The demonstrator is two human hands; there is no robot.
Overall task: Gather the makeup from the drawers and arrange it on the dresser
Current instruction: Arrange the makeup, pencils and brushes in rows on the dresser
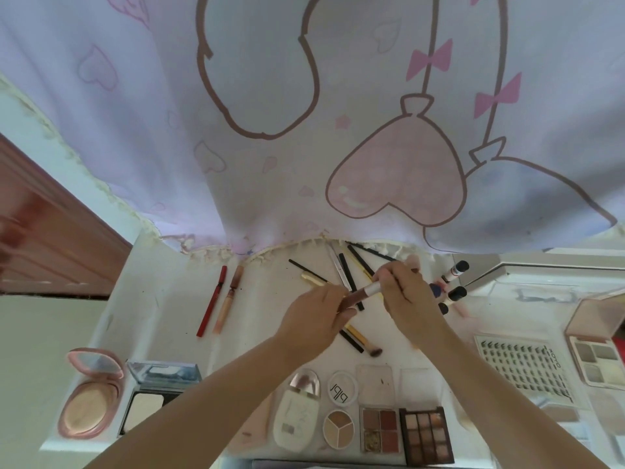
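Makeup lies spread over the white dresser, seen from above. Nearest, at 6 o'clock, a dark palette sits beside a small blush quad, a round trio pan and a white bottle. At 8 o'clock an open pink compact lies beside a black-framed powder case. At 4 o'clock a lash tray lies next to an open eyeshadow box.

At centre, both hands meet on one brush. The left hand is curled, its thumb and fingers pinching the brush's reddish end. The right hand is curled round the silver-white part of the same brush. The brush is held tilted, rising toward 2 o'clock, above a loose heap of pencils and thin brushes; whether it touches them cannot be told. A gold-handled brush sticks out below the left hand toward 5 o'clock.

At 9 o'clock from the hands, a red pencil and a peach tube lie side by side, nearly parallel. At 3 o'clock, black-capped tubes lie just behind the right hand.

Farthest, at 12 o'clock, a pale curtain printed with pink hearts and bows hangs down to the dresser's back edge.
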